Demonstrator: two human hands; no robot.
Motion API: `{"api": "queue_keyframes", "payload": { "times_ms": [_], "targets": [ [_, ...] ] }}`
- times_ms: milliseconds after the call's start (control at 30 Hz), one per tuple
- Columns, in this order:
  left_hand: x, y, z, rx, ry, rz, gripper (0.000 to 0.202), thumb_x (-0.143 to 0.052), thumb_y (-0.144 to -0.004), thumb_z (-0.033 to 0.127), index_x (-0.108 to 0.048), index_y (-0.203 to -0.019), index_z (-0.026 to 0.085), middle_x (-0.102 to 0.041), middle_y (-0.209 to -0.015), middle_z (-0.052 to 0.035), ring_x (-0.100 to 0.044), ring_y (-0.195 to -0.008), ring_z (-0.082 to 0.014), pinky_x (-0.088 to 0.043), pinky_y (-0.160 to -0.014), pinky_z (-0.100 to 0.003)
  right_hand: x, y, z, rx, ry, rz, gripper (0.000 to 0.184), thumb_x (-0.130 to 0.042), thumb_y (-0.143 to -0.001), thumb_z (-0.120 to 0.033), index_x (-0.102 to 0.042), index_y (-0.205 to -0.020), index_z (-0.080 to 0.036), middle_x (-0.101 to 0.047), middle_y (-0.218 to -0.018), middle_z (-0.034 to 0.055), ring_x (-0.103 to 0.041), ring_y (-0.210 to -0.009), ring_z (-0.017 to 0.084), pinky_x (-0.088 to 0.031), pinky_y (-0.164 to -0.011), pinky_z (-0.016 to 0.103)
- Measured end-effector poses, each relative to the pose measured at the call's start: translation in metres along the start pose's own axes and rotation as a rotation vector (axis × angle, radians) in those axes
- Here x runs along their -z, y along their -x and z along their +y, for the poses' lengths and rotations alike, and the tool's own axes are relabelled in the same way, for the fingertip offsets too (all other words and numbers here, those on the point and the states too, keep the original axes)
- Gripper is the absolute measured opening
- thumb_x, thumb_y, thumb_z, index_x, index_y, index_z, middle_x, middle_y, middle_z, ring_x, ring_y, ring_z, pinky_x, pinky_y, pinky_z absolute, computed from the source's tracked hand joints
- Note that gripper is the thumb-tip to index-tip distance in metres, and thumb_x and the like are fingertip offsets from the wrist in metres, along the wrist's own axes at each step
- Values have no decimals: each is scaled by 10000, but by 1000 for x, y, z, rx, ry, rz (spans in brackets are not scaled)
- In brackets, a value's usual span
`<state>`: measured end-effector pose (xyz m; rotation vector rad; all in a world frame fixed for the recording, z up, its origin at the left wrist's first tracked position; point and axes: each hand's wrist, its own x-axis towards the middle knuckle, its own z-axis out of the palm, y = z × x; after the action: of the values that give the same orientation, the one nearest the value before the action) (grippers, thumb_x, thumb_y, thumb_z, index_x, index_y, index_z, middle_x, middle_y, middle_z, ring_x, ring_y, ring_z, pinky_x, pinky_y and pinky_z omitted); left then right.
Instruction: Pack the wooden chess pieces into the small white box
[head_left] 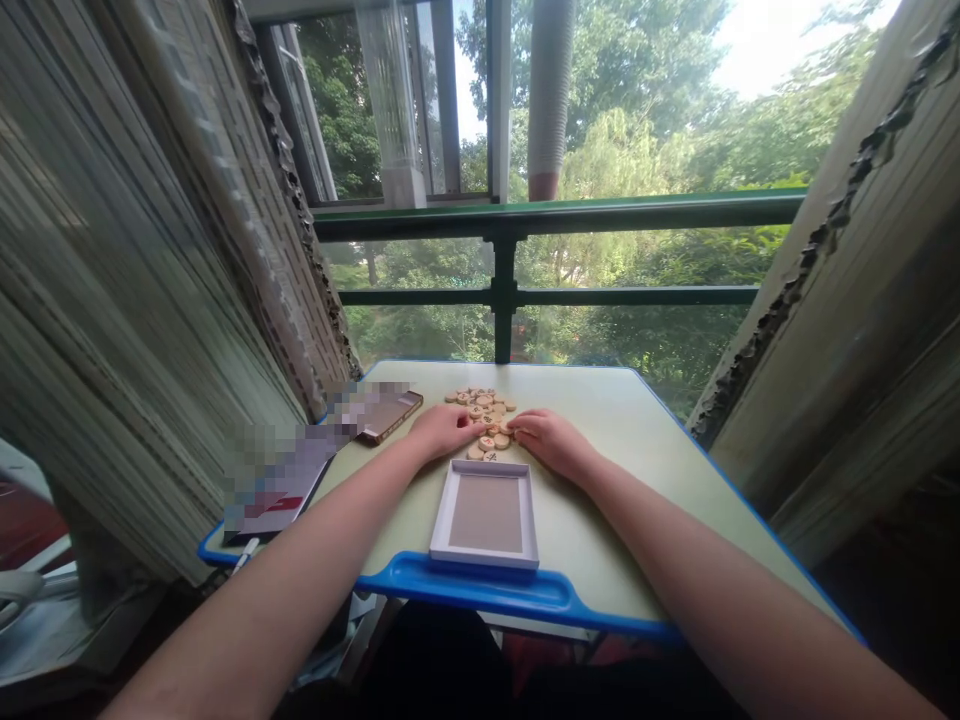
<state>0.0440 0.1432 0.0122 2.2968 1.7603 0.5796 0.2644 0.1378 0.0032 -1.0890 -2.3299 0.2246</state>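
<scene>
A loose heap of round wooden Chinese chess pieces (484, 398) lies near the middle of the table, some stacked on others, with dark or red characters on several. From the left, my left hand (447, 430) reaches in with curled fingers, closed on a piece at the heap's edge; the piece is mostly hidden. Opposite it, my right hand (553, 440) has its fingers stretched toward the heap, the tips touching pieces at its right side. A shallow white box tray (441, 512) with a grey-brown inside lies just below the heap, close to my body.
The pale folding table (630, 480) has a blue rim and a blue front groove (480, 588). At left lie a brown-edged box part (390, 425) and a partly blurred dark flat item (289, 500). Curtains flank the table; a green railing (600, 212) stands behind it.
</scene>
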Motion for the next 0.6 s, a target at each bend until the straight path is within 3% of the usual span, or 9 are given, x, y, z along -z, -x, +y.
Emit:
{"api": "queue_keyframes", "payload": {
  "times_ms": [200, 433, 600],
  "targets": [
    [-3, -4, 0, -63, 121, 64, 518, -435, -746, 612, -512, -501, 161, -481, -481, 16, -386, -480, -96, -228, -481, -235, 2, 1, 4, -68, 6, 50, 233, -479, -841, -237, -692, -932, -220, -666, -984, 63, -602, -913, 197, -470, -840, 314],
    [0, 4, -6, -144, 179, -100, 485, -588, -607, 635, -554, -542, 156, -513, -504, 28, -414, -495, -93, -242, -477, -227, 4, 2, 5, -122, 106, 111, 241, -533, -803, -334, -682, -963, -232, -616, -912, 71, -566, -877, 207, -457, -814, 331],
    [-2, 1, -2, -126, 98, -45, 466, -556, -664, 612, -568, -540, 163, -501, -500, 23, -394, -491, -99, -225, -488, -244, 8, 4, 4, -151, 109, 54, 228, -545, -795, -330, -686, -942, -227, -599, -880, 73, -562, -844, 201, -455, -794, 323]
  ]
}}
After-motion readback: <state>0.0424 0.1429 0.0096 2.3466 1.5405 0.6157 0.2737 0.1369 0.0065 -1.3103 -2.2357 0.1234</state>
